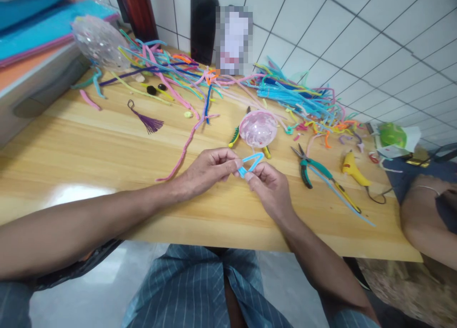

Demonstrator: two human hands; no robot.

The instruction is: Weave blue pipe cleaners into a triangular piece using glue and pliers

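Between my two hands is a light blue pipe cleaner (255,162), bent into a small pointed loop. My left hand (218,165) pinches its left end between thumb and fingers. My right hand (268,184) grips the lower side of the loop with thumb and forefinger. Just beyond the hands sits a clear pinkish plastic bowl (257,129), with yellow-and-green tool handles (233,137) showing from under it. To the right lie green-handled pliers (310,165), and a straight blue pipe cleaner (341,197) runs beside them.
Many coloured pipe cleaners (285,89) are heaped along the tiled wall. A purple tassel (147,118) lies at left, a yellow glue gun (355,168) at right. A dark phone (203,25) leans against the wall. Another person's arm (424,218) rests at the right edge.
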